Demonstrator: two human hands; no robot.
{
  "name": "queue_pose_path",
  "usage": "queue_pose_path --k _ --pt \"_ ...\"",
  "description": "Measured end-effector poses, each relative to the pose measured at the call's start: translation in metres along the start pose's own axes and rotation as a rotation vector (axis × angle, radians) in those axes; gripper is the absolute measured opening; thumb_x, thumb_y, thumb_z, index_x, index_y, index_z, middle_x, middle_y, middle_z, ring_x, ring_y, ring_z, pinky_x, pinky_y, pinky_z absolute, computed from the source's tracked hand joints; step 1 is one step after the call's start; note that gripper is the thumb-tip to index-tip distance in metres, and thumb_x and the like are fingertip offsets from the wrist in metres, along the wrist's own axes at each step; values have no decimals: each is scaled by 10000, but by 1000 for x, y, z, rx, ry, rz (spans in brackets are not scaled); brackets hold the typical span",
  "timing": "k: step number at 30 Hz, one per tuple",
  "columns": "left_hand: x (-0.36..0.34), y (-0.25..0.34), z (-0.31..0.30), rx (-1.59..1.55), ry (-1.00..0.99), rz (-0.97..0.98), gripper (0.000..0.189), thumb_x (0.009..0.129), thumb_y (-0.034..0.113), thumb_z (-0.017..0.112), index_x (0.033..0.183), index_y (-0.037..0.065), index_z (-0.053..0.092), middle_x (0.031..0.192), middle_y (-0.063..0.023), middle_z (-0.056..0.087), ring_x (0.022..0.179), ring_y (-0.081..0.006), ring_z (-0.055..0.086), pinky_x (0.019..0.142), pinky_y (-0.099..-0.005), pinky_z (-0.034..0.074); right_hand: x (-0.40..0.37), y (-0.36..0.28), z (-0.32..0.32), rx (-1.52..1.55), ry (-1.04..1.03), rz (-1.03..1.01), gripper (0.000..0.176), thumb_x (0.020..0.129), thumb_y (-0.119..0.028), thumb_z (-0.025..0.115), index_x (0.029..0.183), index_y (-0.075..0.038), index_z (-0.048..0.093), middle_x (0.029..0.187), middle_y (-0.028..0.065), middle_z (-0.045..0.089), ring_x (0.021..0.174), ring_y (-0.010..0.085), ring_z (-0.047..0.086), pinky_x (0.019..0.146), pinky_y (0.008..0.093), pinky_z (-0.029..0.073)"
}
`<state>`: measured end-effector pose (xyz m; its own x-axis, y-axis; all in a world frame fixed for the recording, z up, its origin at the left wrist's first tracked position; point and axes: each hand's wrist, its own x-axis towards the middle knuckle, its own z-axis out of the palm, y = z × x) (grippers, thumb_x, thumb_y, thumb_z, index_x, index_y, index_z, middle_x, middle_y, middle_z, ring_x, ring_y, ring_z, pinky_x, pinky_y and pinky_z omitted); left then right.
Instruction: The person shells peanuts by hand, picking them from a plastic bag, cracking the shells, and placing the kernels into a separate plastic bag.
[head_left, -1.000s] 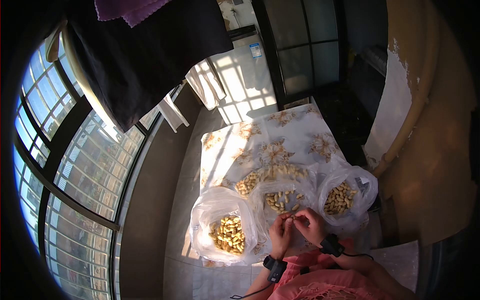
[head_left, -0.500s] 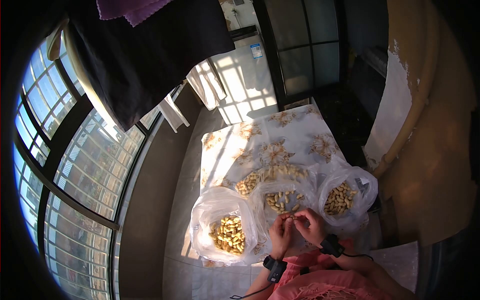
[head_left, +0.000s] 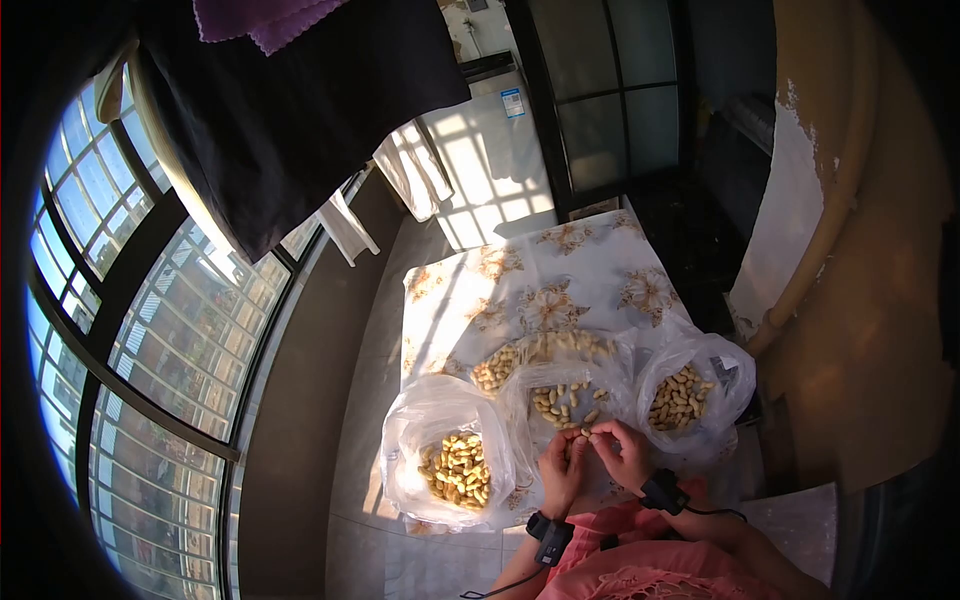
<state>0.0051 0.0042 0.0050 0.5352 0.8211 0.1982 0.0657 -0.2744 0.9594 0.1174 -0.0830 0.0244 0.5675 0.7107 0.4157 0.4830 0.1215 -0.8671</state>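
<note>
My left hand [head_left: 562, 466] and my right hand [head_left: 622, 455] meet at the near edge of the middle plastic bag [head_left: 515, 400]. Their fingertips pinch a small peanut [head_left: 586, 431] between them. Just beyond my fingers, loose peanuts [head_left: 560, 403] lie in the middle bag. To the left stands an open clear bag [head_left: 400, 440] with several sunlit peanuts [head_left: 458, 468] inside. Another open bag [head_left: 735, 385] with peanuts [head_left: 680, 398] is to the right of my right hand.
A flowered cloth covers the table [head_left: 520, 265]. More peanuts [head_left: 495, 370] lie under plastic behind the middle bag. Dark cloth [head_left: 300, 110] hangs at the upper left, beside barred windows [head_left: 190, 330]. A white appliance [head_left: 490, 150] stands beyond the table.
My right fingertips have shifted very slightly, and the peanut between my fingers shows a little more. The bags have not moved.
</note>
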Motion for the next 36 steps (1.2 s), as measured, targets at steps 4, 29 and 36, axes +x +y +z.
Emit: queue_pose_path --k 4,29,36 --pt "0 0 1 -3 5 11 143 984 106 635 1075 -4 644 860 -24 673 763 -70 557 683 -237 480 0 2 0 20 -10 4 154 934 -104 668 1076 -47 650 912 113 700 758 233 688 644 319 523" --pt "2 0 0 21 -30 42 197 952 96 680 1117 -10 665 875 -39 707 779 -69 600 707 -238 505 0 -1 1 74 18 22 300 948 -62 623 1248 -43 613 955 105 704 831 194 692 730 300 537" --pt "2 1 0 42 -39 45 260 896 194 743 1117 66 694 775 -91 639 637 -186 565 617 -313 479 0 0 0 100 -2 31 260 977 -81 584 1231 -37 619 1000 126 694 856 211 693 743 306 539"
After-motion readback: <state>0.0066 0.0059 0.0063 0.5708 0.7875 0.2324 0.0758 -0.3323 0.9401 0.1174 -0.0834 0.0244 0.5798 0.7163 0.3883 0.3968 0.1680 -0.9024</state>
